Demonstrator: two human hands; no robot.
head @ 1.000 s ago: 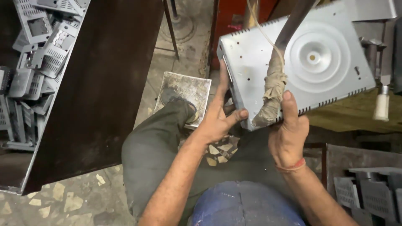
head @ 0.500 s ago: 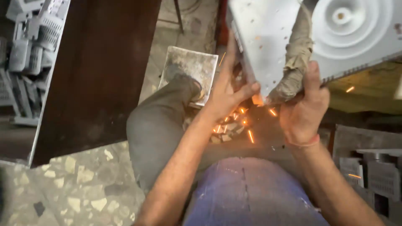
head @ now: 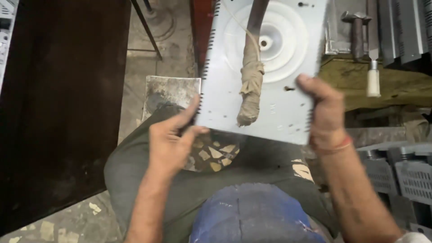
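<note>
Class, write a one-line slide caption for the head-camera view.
Seated worker's left hand and right hand grip a pale sheet-metal panel by its edges beneath a cloth-wrapped tool.

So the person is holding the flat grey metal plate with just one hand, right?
Not quite. The head view shows both hands on the flat grey metal plate: the left hand grips its lower left corner and the right hand grips its right edge.

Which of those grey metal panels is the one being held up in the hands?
The flat panel with the round pressed rings, gripped at its lower corners by both hands; the slotted grey ones lie stacked at lower right, untouched.
</note>
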